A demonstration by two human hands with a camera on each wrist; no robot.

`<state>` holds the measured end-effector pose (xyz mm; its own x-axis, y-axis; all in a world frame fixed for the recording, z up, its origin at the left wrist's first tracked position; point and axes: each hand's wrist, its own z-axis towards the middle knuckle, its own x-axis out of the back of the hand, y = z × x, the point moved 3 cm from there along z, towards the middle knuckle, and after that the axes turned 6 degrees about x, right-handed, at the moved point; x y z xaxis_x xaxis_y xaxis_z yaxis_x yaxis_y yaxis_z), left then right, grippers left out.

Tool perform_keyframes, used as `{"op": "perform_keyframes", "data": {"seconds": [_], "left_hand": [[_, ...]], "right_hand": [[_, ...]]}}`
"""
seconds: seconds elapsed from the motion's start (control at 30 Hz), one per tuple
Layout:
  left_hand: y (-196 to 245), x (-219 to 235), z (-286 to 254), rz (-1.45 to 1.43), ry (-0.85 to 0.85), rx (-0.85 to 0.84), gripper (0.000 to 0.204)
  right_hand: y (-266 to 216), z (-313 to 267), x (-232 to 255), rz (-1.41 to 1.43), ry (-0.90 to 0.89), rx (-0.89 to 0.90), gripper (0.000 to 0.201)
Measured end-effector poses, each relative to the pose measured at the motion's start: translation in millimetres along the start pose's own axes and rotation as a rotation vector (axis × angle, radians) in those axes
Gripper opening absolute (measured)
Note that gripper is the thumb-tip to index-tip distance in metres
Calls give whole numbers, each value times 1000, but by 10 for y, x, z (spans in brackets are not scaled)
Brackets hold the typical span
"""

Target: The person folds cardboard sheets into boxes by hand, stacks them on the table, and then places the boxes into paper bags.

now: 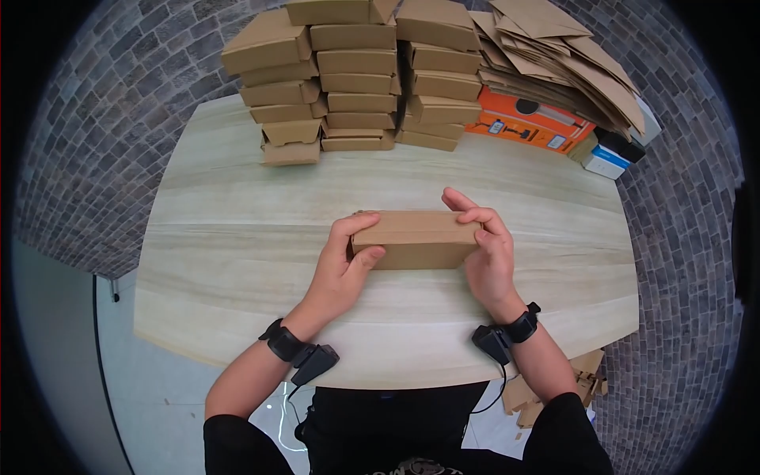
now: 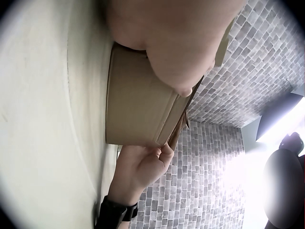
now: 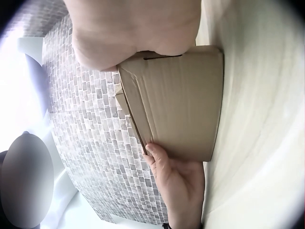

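A brown cardboard box [image 1: 416, 236] stands on the table in front of the person, its long side facing the body. My left hand [image 1: 342, 265] grips its left end, thumb on the near face and fingers over the top edge. At the other end my right hand [image 1: 489, 257] holds the top right corner between thumb and index finger, with another finger stretched out behind. In the right wrist view the near face of the box [image 3: 178, 105] shows creases along its upper edge and a dark slot beside the right hand.
Stacks of similar cardboard boxes [image 1: 356, 103] line the back of the table [image 1: 237, 261]. To their right, flat cardboard sheets [image 1: 554, 55] lie piled on an orange box [image 1: 526, 123], beside a small blue-and-white box [image 1: 606, 164]. Cardboard pieces [image 1: 526, 396] lie on the floor at right.
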<state>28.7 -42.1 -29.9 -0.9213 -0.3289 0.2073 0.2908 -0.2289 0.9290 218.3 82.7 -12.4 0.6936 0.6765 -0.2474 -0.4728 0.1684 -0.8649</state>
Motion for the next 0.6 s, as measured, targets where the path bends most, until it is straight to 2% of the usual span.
{"op": "perform_keyframes", "data": {"seconds": [0.07,0.17,0.3,0.37,0.47,0.6], "left_hand": [[-21,-4,24,-246,-40,-47,38],[27,-16,44,-343,-46,-22,33],[81,20,79,-302,-66,-65,26],[48,11,77,-338,-50,0,25],[138,-4,74,-242,-68,58,25],[171,-32,66,-190,-60,36,32]], "right_hand": [[11,-1,0,59,30,-17,35],[31,-7,-33,54,62,-39,44],[107,-37,-16,49,-30,-93,54],[81,-45,-49,1,-37,-107,59],[90,-53,-19,-21,-55,-97,58],[89,-66,-6,-8,-93,-82,61]]}}
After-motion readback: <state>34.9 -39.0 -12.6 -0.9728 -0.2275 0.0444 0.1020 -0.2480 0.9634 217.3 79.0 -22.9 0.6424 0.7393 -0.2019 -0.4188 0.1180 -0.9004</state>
